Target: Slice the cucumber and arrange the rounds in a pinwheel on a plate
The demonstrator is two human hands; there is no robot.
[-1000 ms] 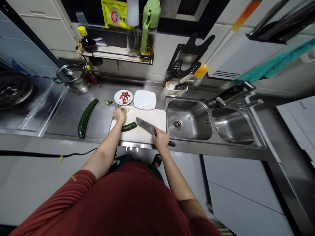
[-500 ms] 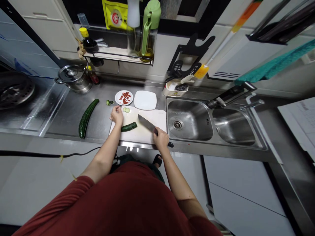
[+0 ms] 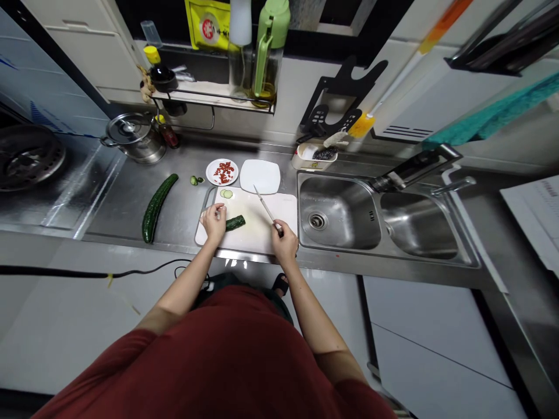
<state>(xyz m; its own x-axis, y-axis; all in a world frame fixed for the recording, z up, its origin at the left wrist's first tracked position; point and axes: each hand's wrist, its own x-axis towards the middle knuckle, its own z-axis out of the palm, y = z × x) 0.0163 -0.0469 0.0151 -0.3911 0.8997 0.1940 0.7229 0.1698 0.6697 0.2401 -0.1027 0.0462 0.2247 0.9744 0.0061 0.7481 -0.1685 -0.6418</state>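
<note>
My right hand point(image 3: 285, 240) is closed round the handle of a knife point(image 3: 264, 205), whose blade points up and left over the white cutting board point(image 3: 262, 238). My left hand point(image 3: 213, 222) is over the board's left part, at the left end of a dark green cucumber piece point(image 3: 236, 222); its fingers are bent, and whether they grip anything cannot be made out. Pale cucumber slices point(image 3: 226, 193) lie at the board's upper left. Behind the board are a white plate of chopped red pieces point(image 3: 222, 171) and a bare white plate point(image 3: 260, 176).
A whole cucumber point(image 3: 158, 208) and small cucumber ends point(image 3: 194, 180) lie on the steel counter to the left. Farther back stands a lidded pot point(image 3: 135, 138). A double sink point(image 3: 340, 212) adjoins the board's right side, and a bottle shelf point(image 3: 213, 96) hangs above.
My left hand has moved right and down, to the cucumber piece. The knife has turned so that its blade stands more upright and looks narrower.
</note>
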